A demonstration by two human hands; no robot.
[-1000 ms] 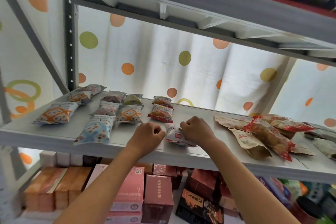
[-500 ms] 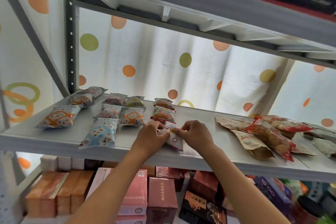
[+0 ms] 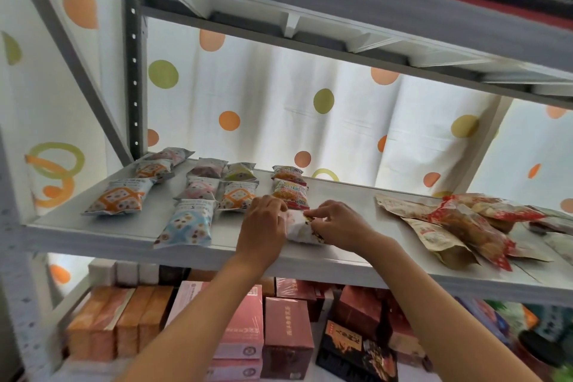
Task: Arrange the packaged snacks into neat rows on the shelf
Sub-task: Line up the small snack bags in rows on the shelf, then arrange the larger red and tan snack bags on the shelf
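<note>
**Shelf stock, middle tier: one pack in hand, rows part-built**

We list from largest to smallest.

Shelf [image 3: 102, 231]: one white board, with packs sorted at its left and a loose pile at its right.

Pile [image 3: 459, 226]: kraft-and-red pouches lying overlapped and askew on the right, well apart from the rows. We count about five or six; the far edge blurs and the overlaps hide some, so we hold that loosely.

Rows [image 3: 198, 189]: small pillow packs lying flat, long axes running front to back. We count ten: three in the left column, three in the next, two in the third, two red ones in the fourth [image 3: 290, 192].

Hands: two. The left hand [image 3: 263, 226] has curled fingers gripping the left end of the pack. The right hand [image 3: 338, 223] pinches the right end, thumb and forefinger closed on the seam.

Pack [image 3: 299, 228]: one, white with a dark printed edge, held between both hands on or just over the shelf near its front edge, just in front of the two red packs. Its long axis runs roughly left to right, crosswise to the rows. It sits directly between the fingers; neither hand is plainly nearer.

We judge that the coming move turns on this crosswise lie: the pack wants a quarter turn, then a set-down touching the front red pack to extend that column.
</note>
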